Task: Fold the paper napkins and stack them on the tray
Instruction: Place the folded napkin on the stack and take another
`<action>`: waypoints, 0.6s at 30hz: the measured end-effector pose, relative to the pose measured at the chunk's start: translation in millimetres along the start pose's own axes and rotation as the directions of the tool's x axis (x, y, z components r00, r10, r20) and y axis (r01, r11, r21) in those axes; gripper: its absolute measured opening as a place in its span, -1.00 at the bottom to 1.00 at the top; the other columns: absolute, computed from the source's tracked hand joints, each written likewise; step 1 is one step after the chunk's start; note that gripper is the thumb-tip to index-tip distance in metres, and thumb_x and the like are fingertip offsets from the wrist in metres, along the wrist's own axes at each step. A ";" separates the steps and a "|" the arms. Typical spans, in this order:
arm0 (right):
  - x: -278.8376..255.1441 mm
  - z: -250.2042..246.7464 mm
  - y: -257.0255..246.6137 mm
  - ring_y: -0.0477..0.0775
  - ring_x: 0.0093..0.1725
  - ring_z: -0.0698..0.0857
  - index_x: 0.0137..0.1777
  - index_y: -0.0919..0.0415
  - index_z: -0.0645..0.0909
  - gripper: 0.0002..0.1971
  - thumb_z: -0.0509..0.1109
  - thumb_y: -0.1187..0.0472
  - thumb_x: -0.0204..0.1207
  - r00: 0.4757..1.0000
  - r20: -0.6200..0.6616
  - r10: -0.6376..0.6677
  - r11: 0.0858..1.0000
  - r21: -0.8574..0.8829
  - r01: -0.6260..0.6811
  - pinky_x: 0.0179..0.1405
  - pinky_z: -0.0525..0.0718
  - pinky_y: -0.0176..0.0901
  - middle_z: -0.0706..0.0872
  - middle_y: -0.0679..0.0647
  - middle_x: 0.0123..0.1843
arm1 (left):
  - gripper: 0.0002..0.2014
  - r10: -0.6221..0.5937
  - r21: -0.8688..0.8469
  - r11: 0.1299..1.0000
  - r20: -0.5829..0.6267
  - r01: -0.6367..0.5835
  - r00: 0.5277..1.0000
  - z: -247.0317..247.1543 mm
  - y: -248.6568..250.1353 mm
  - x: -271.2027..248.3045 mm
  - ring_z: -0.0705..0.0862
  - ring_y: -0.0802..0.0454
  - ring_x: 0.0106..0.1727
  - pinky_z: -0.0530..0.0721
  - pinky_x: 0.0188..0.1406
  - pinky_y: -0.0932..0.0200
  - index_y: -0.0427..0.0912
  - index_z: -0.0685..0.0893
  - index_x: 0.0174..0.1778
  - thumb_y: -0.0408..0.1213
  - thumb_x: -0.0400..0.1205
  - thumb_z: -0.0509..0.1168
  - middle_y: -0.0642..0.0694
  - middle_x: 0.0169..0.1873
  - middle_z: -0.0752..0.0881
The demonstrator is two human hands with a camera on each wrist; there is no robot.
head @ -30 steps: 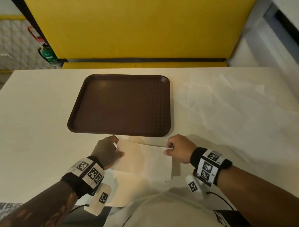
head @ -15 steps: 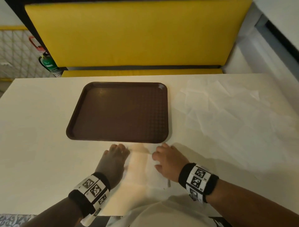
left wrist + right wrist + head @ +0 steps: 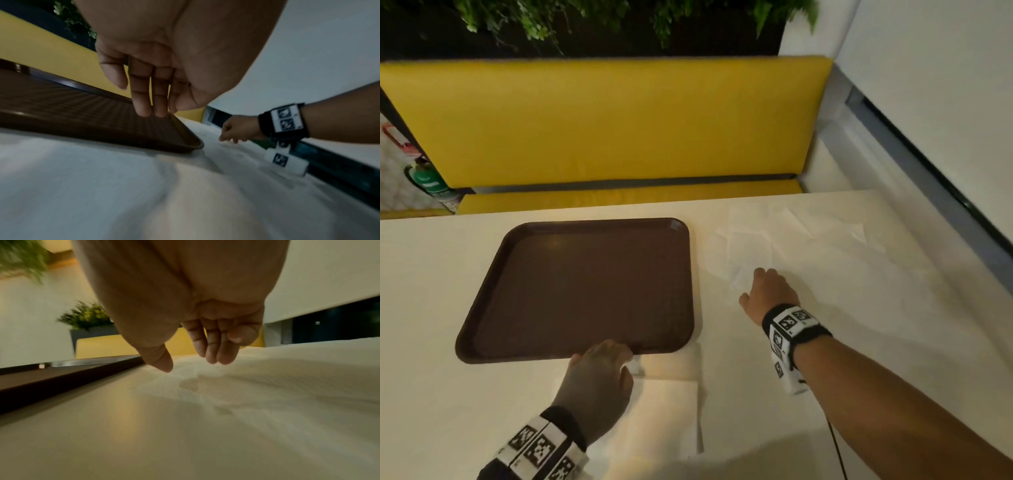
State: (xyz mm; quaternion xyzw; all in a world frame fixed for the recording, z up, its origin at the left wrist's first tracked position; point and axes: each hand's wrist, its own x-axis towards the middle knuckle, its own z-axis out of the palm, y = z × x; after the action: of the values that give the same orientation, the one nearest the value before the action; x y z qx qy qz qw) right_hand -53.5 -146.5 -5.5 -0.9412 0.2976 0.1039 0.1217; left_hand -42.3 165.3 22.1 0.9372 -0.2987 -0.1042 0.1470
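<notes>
Lying flat, perhaps creased: thin napkin [image 3: 671, 404]

The light is warm, dim and yellowish. The head view is fairly sharp in the middle, and straight lines bow toward its edges. A soft sheen lies on the far part of the tray [image 3: 571, 291]. The near edge of the table [image 3: 431, 308] falls into shadow. Both wrist views are darker, strongly curved and smeared by motion blur near the lens.
</notes>
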 end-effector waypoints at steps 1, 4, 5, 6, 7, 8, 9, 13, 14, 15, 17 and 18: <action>10.9 -1.1 1.6 0.22 0.32 0.51 0.35 0.23 0.41 -0.56 0.29 0.01 0.56 1.000 -0.013 0.001 1.000 -0.029 -0.001 0.14 0.58 0.04 0.51 0.18 0.30 | -0.85 0.006 -0.041 0.999 -0.003 -0.006 1.000 -1.2 6.4 5.9 0.58 0.22 -0.11 0.62 0.04 0.12 0.05 0.68 -0.01 -0.24 0.55 0.30 0.21 -0.10 0.63; 40.0 -3.9 -2.9 0.23 0.33 0.51 0.40 0.26 0.37 -0.54 0.31 0.14 0.54 0.997 -0.036 -0.072 0.993 -0.092 0.068 0.20 0.57 0.02 0.49 0.21 0.35 | -0.82 0.016 -0.153 0.988 0.015 -0.013 1.000 -0.9 26.0 22.6 0.60 0.23 -0.05 0.62 0.17 0.13 0.02 0.68 0.08 -0.21 0.59 0.26 0.16 -0.02 0.66; 47.8 -4.5 -6.1 0.23 0.32 0.53 0.42 0.27 0.36 -0.54 0.30 0.22 0.54 0.996 -0.027 -0.089 0.991 -0.101 0.086 0.21 0.59 0.03 0.48 0.22 0.36 | -0.79 0.020 -0.170 0.985 0.037 -0.013 0.999 0.5 32.0 26.7 0.62 0.22 0.02 0.59 0.23 0.17 0.02 0.67 0.14 -0.18 0.61 0.24 0.15 0.05 0.66; 54.3 -5.4 -9.3 0.25 0.31 0.57 0.43 0.28 0.34 -0.55 0.28 0.28 0.54 0.995 -0.013 -0.096 0.990 -0.104 0.095 0.21 0.62 0.04 0.48 0.24 0.37 | -0.76 0.026 -0.179 0.984 0.066 -0.014 0.998 1.9 37.0 29.9 0.63 0.21 0.08 0.57 0.27 0.21 0.03 0.65 0.19 -0.15 0.63 0.22 0.16 0.10 0.66; 59.9 -6.7 -12.3 0.26 0.29 0.60 0.44 0.30 0.33 -0.56 0.25 0.33 0.55 0.995 0.003 -0.098 0.989 -0.110 0.098 0.20 0.64 0.05 0.49 0.26 0.37 | -0.75 0.029 -0.190 0.982 0.094 -0.011 0.995 2.2 41.5 32.5 0.63 0.21 0.11 0.55 0.28 0.24 0.05 0.63 0.22 -0.12 0.65 0.20 0.18 0.13 0.65; 64.4 -7.5 -14.5 0.27 0.29 0.62 0.44 0.31 0.34 -0.58 0.21 0.36 0.57 0.995 0.015 -0.103 0.988 -0.118 0.104 0.19 0.65 0.06 0.50 0.27 0.37 | -0.75 0.030 -0.200 0.980 0.116 -0.007 0.993 3.2 44.8 33.8 0.62 0.21 0.10 0.55 0.26 0.29 0.06 0.62 0.23 -0.11 0.66 0.18 0.19 0.12 0.64; 68.1 -8.9 -16.2 0.27 0.28 0.63 0.43 0.32 0.35 -0.61 0.18 0.38 0.60 0.993 0.018 -0.114 0.984 -0.133 0.115 0.19 0.65 0.05 0.52 0.28 0.36 | -0.76 0.033 -0.210 0.978 0.125 -0.006 0.992 3.8 47.0 34.8 0.62 0.22 0.06 0.54 0.21 0.35 0.07 0.61 0.21 -0.11 0.66 0.17 0.20 0.10 0.65; 77.4 -9.3 -16.2 0.28 0.28 0.61 0.32 0.29 0.48 -0.70 0.12 0.35 0.63 0.985 0.029 -0.172 0.965 -0.197 0.175 0.19 0.60 0.06 0.61 0.25 0.28 | -0.81 0.011 -0.256 0.966 0.167 0.032 0.986 8.0 46.4 35.5 0.65 0.23 -0.06 0.59 0.04 0.42 0.08 0.61 0.14 -0.13 0.67 0.16 0.21 -0.07 0.66; 78.5 -9.0 -15.6 0.28 0.27 0.60 0.31 0.27 0.49 -0.70 0.12 0.34 0.63 0.984 0.032 -0.178 0.963 -0.201 0.181 0.19 0.60 0.06 0.62 0.24 0.27 | -0.82 0.010 -0.256 0.966 0.168 0.033 0.986 9.5 45.4 35.7 0.65 0.21 -0.07 0.58 0.01 0.43 0.09 0.61 0.12 -0.13 0.66 0.17 0.21 -0.10 0.65; 79.2 -8.6 -15.2 0.27 0.27 0.60 0.32 0.25 0.50 -0.70 0.12 0.32 0.63 0.983 0.037 -0.179 0.962 -0.204 0.183 0.18 0.60 0.05 0.62 0.24 0.26 | -0.84 0.011 -0.255 0.966 0.164 0.032 0.986 10.3 44.7 35.7 0.65 0.20 -0.09 0.56 -0.02 0.44 0.09 0.61 0.10 -0.13 0.66 0.17 0.21 -0.12 0.65; 79.5 -10.0 -14.6 0.26 0.25 0.61 0.33 0.21 0.51 -0.69 0.11 0.31 0.64 0.982 0.039 -0.185 0.958 -0.216 0.189 0.15 0.60 0.04 0.62 0.21 0.26 | -0.84 0.008 -0.263 0.964 0.158 0.035 0.987 10.4 44.4 36.7 0.65 0.19 -0.10 0.53 -0.04 0.45 0.08 0.62 0.08 -0.13 0.65 0.19 0.21 -0.12 0.65; 78.9 -10.9 -14.5 0.26 0.24 0.62 0.32 0.20 0.51 -0.69 0.11 0.31 0.63 0.982 0.029 -0.186 0.957 -0.220 0.187 0.13 0.61 0.04 0.61 0.20 0.26 | -0.84 0.011 -0.270 0.962 0.155 0.032 0.988 10.4 44.1 37.8 0.66 0.19 -0.09 0.55 -0.02 0.44 0.07 0.62 0.09 -0.13 0.64 0.20 0.20 -0.11 0.67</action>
State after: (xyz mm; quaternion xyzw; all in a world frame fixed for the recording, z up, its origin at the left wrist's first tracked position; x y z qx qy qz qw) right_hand 19.6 -180.4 -13.9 -0.9723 0.1936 0.1284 0.0265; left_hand -38.4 106.5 23.3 0.8987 -0.2873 -0.2174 0.2500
